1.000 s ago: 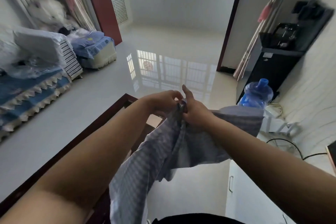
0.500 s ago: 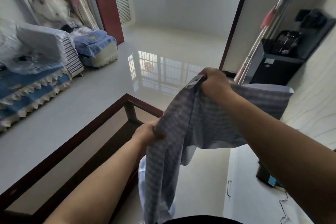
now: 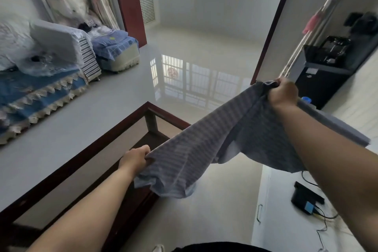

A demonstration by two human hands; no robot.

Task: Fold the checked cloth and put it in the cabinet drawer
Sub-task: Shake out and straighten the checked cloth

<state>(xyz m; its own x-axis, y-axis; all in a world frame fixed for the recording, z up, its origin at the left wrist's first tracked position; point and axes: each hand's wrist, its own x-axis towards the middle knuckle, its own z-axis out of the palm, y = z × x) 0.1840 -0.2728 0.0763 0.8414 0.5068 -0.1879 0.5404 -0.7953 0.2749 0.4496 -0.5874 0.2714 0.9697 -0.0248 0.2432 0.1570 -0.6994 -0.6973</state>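
Hands moved apart; left hand (image 3: 136, 157), right hand (image 3: 283, 93) stretch checked cloth (image 3: 204, 149).

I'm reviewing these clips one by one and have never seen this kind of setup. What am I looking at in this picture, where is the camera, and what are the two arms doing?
There is no machine here. The camera is worn on a person's head and looks forward and down, so the two arms coming in from the bottom are that person's own. The left hand keeps a grip on the lower end of the checked cloth, and the right hand pinches its upper end, raised higher and further right. The cloth hangs stretched between them in the air, not yet folded. Below the left hand is a dark-framed glass table. At lower right stands a white cabinet with a small handle. A blue-covered sofa lines the left wall.
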